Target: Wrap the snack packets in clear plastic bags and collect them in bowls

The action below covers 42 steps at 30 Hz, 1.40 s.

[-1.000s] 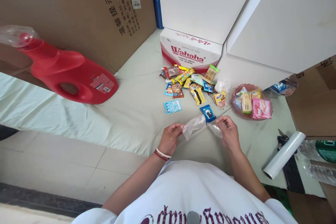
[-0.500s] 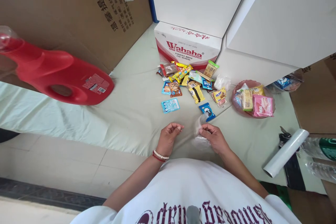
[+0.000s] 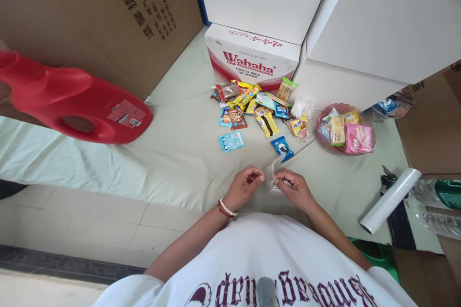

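A thin clear plastic bag (image 3: 272, 175) is pinched between the thumb and fingers of my right hand (image 3: 294, 191). Just left of the bag is my left hand (image 3: 247, 185), fingers curled toward the thumb, with nothing visible in it. Beyond the bag lies a blue snack packet (image 3: 282, 147), partly overlapped by the bag's edge. A light-blue packet (image 3: 231, 141) lies flat farther left. Behind them is a loose pile of several small snacks, including a brown cookie packet (image 3: 237, 118), a yellow-and-black packet (image 3: 267, 123) and a green-topped packet (image 3: 286, 89).
A pink bowl (image 3: 321, 140) of snacks stands right of the pile. The Wahaha carton (image 3: 252, 62) and white boxes (image 3: 378, 19) rise behind. A red jug (image 3: 82, 100) is at left. A white roll (image 3: 391, 201), keys (image 3: 389, 177) and bottles (image 3: 437, 196) lie at right.
My left hand has moved right, closer to the bag. My right hand still pinches the bag, now drawn up narrower. The view has shifted slightly.
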Tool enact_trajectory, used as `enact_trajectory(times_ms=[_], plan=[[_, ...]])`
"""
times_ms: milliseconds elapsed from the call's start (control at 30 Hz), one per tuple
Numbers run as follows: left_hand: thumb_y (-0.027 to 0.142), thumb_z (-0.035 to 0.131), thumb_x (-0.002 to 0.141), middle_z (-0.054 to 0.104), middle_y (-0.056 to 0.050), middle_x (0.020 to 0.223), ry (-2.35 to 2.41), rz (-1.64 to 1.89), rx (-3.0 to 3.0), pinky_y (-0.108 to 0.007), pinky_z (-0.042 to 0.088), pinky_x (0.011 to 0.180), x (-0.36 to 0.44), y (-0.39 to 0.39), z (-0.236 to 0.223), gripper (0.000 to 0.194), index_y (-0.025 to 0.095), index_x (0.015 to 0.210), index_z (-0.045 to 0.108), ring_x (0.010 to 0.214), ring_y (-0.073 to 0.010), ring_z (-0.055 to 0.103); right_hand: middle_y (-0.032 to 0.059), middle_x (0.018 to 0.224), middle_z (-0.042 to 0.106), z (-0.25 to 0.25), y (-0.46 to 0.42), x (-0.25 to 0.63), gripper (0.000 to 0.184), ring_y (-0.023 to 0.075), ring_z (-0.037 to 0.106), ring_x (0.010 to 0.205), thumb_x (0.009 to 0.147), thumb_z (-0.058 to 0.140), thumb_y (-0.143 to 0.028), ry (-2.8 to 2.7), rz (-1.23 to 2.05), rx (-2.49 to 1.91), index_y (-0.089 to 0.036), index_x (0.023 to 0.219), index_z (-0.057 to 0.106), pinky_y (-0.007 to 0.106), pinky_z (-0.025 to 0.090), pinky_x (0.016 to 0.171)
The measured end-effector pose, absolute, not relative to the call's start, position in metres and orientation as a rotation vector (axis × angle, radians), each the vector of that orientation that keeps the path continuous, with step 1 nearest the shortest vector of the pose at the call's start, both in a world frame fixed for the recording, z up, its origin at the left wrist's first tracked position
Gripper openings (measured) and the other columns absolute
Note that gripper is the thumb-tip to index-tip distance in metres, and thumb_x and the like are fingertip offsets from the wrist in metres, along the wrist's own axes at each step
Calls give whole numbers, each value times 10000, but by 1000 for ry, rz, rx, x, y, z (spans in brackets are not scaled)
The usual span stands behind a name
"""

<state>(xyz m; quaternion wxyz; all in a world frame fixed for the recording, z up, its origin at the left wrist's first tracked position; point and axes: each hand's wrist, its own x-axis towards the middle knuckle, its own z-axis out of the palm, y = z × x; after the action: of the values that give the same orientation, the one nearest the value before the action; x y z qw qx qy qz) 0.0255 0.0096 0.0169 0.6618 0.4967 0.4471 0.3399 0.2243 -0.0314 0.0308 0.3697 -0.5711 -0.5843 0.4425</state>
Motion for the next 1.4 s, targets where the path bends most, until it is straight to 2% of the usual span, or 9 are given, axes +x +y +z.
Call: enact_trajectory(times_ms=[67, 333, 567, 767, 1000, 1100, 1233, 1300, 1400], plan=[[470, 763, 793, 630, -28, 820, 966, 753, 1178, -272, 414, 711, 27, 7, 19, 297, 177, 836, 735, 743, -144, 539, 17, 782, 635, 32, -33, 223, 171, 182, 592, 741, 927, 627, -366, -1559, 1144, -1432, -242, 842, 709, 295, 444, 708], [499, 807, 741, 571, 26, 681, 1032, 819, 862, -248, 366, 653, 18, 3, 9, 366, 160, 766, 671, 653, -105, 456, 7, 787, 606, 28, -38, 224, 238, 161, 537, 731, 940, 624, -441, -1429, 1260, -1437, -220, 870, 675, 278, 417, 701], [455, 863, 720, 577, 35, 721, 951, 954, 582, -223, 417, 670, -9, 1, 6, 375, 175, 782, 622, 676, -88, 502, -21, 692, 561, 13, -53, 242, 257, 133, 464, 652, 817, 720, -453, -946, 1461, -1498, -208, 773, 656, 259, 358, 627], [454, 882, 703, 600, 28, 751, 943, 973, 489, -223, 449, 667, -16, -5, 3, 411, 182, 797, 589, 705, -99, 551, -5, 764, 652, 11, -57, 249, 213, 143, 542, 656, 729, 772, -397, -542, 1484, -1449, -230, 783, 651, 253, 410, 610], [547, 786, 762, 474, 70, 609, 1109, 940, 867, -209, 306, 502, -69, 17, 7, 414, 195, 828, 579, 515, -78, 379, 2, 702, 639, 12, -55, 261, 161, 173, 575, 641, 729, 682, -367, -535, 1497, -1264, -246, 749, 578, 286, 454, 620], [478, 716, 821, 556, 22, 700, 1352, 928, 1325, -246, 410, 602, -108, 40, 15, 299, 194, 838, 623, 632, -126, 494, 13, 752, 670, 13, -55, 259, 125, 169, 574, 656, 758, 675, -336, -769, 1491, -1318, -237, 731, 603, 285, 445, 626], [321, 652, 849, 650, -64, 965, 1825, 1193, 1789, -352, 503, 827, -116, 44, 28, 153, 189, 927, 659, 887, -205, 601, 37, 883, 709, 16, -53, 242, 87, 186, 619, 794, 823, 677, -298, -1224, 1334, -1385, -226, 775, 665, 303, 465, 728], [241, 578, 904, 674, -80, 1025, 1612, 1225, 2003, -368, 513, 896, -96, 31, 32, 135, 198, 998, 665, 966, -209, 628, 41, 901, 706, 18, -51, 232, 76, 189, 626, 821, 847, 651, -276, -1371, 1271, -1366, -225, 795, 672, 309, 468, 753], [175, 475, 953, 696, -96, 1177, 908, 909, 2246, -340, 524, 951, -51, 6, 29, 240, 223, 1066, 681, 1113, -195, 643, 44, 920, 704, 17, -51, 225, 83, 186, 627, 822, 864, 616, -261, -1452, 1237, -1355, -223, 811, 667, 308, 469, 752]])
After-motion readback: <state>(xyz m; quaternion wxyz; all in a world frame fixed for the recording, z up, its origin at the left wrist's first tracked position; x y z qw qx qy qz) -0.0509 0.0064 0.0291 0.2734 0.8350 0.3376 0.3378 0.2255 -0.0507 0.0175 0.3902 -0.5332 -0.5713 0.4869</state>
